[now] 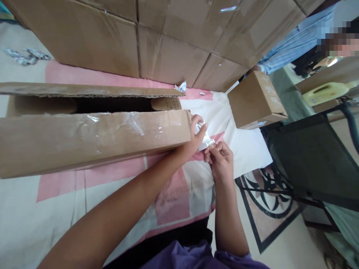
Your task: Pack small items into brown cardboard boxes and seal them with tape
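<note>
My left hand (195,133) and my right hand (220,157) meet over a pink and white cloth (174,194). Between them is a small white packet (205,140) with a printed label. The left hand's fingers curl round its upper part. The right hand pinches its lower edge with thumb and fingertips. Both hands sit just right of the end of a long open cardboard box (92,138) whose flaps stand apart.
A wall of taped cardboard cartons (157,41) stands behind. A small closed carton (255,101) lies to the right on a white sheet. Crumpled wrappers (26,56) lie at far left, another scrap (181,87) by the cartons. A dark metal frame (311,160) and another person (297,41) are at right.
</note>
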Demonstrator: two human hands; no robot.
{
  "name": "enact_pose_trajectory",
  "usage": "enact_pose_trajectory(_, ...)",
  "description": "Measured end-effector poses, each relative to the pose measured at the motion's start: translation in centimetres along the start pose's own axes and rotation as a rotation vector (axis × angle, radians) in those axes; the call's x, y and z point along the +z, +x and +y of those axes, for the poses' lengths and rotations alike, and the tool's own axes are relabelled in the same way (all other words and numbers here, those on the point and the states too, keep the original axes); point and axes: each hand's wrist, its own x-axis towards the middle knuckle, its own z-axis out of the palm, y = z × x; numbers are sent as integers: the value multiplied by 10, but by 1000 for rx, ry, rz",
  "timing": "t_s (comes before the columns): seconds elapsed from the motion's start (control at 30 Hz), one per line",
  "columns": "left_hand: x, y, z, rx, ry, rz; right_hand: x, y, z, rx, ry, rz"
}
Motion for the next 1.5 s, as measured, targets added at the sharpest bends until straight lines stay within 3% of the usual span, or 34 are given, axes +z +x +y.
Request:
enact_pose_trajectory(0.5,0,-1,0,13,12,1,2,0,-2,49,49,13)
enact_pose_trajectory(0.63,0,-1,-1,18,20,7,2,-3,2,51,-35,18)
enact_pose_trajectory(0.8,1,0,-2,14,13,8,3,-12,4,-77,1,80)
enact_pose_trajectory(0.97,-4,-4,3,3,-41,47,5,-21,3,-225,36,42)
enact_pose_trajectory(1.07,-14,-8,8,107,-67,17,5,-24,5,-275,-1,41)
enact_pose_trajectory(1.17,-23,-11,13,276,-46,-125,7,-25,7,-293,-28,77)
enact_pose_trajectory(1.27,-25,-13,16,354,-15,-230,10,-27,7,-317,-87,83)
enact_pose_trajectory(1.5,-24,-19,22,473,-23,-192,7,-26,8,-277,-80,128)
